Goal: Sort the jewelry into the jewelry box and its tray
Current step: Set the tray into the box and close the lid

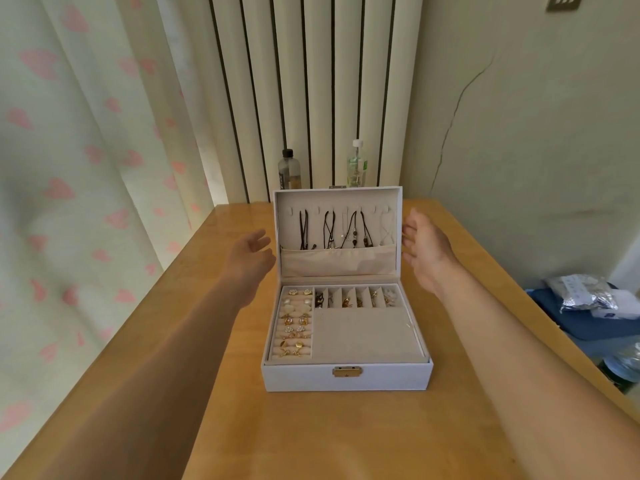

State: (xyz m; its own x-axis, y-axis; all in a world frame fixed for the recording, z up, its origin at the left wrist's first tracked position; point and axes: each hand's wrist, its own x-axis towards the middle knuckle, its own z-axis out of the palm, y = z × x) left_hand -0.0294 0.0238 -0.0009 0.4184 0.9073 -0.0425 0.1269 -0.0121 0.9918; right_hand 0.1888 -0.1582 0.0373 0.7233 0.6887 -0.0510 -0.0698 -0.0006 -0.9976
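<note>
A white jewelry box (348, 377) with a gold clasp stands open in the middle of the wooden table. Its upright lid (337, 202) holds several hanging necklaces (332, 230) above a beige pocket. The beige tray (363, 336) sits in the box, with gold and pearl rings (296, 323) in the left slots and small pieces in the rear compartments (353, 298). My left hand (251, 251) is open just left of the lid, apart from it. My right hand (424, 245) is open at the lid's right edge, fingers close to it. Both hold nothing.
Two bottles, a dark-capped bottle (289, 169) and a white-capped bottle (357, 166), stand behind the box at the table's far edge. A curtain with pink hearts (86, 168) hangs on the left. Bags and a blue item (588, 303) lie off the table's right edge.
</note>
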